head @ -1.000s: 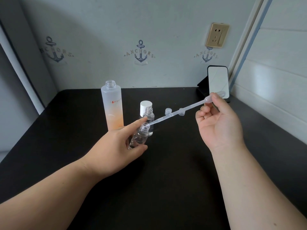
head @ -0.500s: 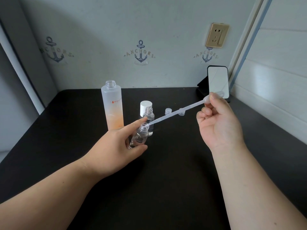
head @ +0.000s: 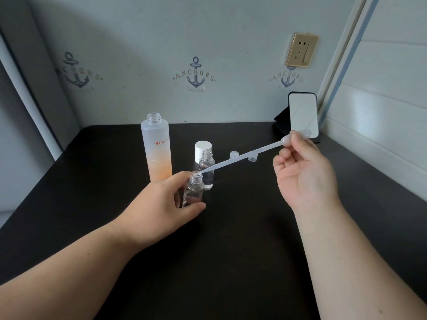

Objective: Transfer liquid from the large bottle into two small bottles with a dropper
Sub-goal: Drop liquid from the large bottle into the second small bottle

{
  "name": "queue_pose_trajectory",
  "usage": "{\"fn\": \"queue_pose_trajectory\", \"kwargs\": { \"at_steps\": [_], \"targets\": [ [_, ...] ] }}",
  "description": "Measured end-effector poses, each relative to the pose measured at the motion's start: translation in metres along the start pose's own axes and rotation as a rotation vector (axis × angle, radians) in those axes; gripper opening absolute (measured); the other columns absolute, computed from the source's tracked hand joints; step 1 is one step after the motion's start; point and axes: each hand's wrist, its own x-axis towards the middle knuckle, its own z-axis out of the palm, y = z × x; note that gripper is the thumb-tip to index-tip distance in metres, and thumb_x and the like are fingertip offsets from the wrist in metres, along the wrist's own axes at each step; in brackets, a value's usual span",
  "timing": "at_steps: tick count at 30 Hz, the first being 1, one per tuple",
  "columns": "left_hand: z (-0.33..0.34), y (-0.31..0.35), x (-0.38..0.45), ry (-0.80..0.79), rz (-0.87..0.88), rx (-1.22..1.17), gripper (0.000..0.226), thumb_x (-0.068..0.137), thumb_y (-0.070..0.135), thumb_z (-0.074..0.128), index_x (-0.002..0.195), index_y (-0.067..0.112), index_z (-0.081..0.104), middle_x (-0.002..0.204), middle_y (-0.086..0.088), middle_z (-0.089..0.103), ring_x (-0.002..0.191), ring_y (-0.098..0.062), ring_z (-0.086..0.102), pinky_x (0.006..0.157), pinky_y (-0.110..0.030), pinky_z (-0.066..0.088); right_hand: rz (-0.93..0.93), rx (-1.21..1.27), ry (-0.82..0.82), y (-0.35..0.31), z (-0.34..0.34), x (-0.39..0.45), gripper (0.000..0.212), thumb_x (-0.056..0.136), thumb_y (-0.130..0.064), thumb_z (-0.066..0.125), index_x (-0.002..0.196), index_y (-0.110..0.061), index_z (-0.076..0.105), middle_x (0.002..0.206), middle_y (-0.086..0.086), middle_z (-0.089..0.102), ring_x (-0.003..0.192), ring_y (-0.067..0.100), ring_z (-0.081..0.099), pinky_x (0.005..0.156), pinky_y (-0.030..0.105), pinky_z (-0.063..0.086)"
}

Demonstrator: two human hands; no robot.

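My left hand point(head: 159, 202) grips a small clear bottle point(head: 193, 190), tilted toward the right, just above the black table point(head: 231, 250). My right hand point(head: 305, 174) pinches the bulb of a long clear plastic dropper point(head: 242, 158), and the dropper's tip sits in the mouth of that small bottle. A second small clear bottle point(head: 207, 169) stands upright just behind it. The large frosted bottle point(head: 157, 148), uncapped, with orange liquid in its lower part, stands at the left.
A white cap point(head: 203, 150) stands behind the second small bottle. Two small clear caps point(head: 234, 154) point(head: 253, 157) lie further right. A phone point(head: 303, 114) leans on a dark stand at the back right corner, near the wall.
Almost nothing moved. The dropper's tip stays in the held small bottle; my right hand has shifted very slightly.
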Motion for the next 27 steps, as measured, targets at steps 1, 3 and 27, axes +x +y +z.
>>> {"fn": "queue_pose_trajectory", "kwargs": {
  "at_steps": [1, 3, 27],
  "targets": [
    [0.000, 0.000, 0.000, -0.005, -0.011, -0.004, 0.029, 0.080, 0.051, 0.075, 0.098, 0.052, 0.053, 0.091, 0.036, 0.059, 0.082, 0.008, 0.060, 0.063, -0.004, 0.042, 0.015, 0.022, 0.013, 0.001, 0.000, 0.000, 0.016, 0.091, -0.009, 0.068, 0.078, -0.015, 0.077, 0.078, 0.001, 0.069, 0.062, 0.011, 0.059, 0.061, 0.021, 0.049],
    [0.000, 0.000, 0.001, -0.016, -0.023, -0.005, 0.029, 0.077, 0.057, 0.075, 0.092, 0.056, 0.050, 0.087, 0.035, 0.059, 0.078, 0.005, 0.060, 0.058, -0.006, 0.042, 0.038, 0.065, 0.035, 0.001, 0.000, 0.000, 0.007, 0.090, -0.010, 0.069, 0.085, -0.011, 0.073, 0.077, 0.002, 0.069, 0.062, 0.013, 0.061, 0.059, 0.023, 0.050],
    [-0.003, -0.021, 0.014, 0.430, -0.392, -0.238, 0.043, 0.089, 0.049, 0.069, 0.126, 0.041, 0.049, 0.105, 0.023, 0.064, 0.091, 0.016, 0.059, 0.074, -0.020, 0.049, 0.054, 0.055, -0.008, 0.004, 0.004, -0.002, 0.025, 0.095, -0.015, 0.067, 0.073, -0.014, 0.078, 0.080, 0.001, 0.071, 0.073, 0.012, 0.069, 0.069, 0.024, 0.055]
  ]
}}
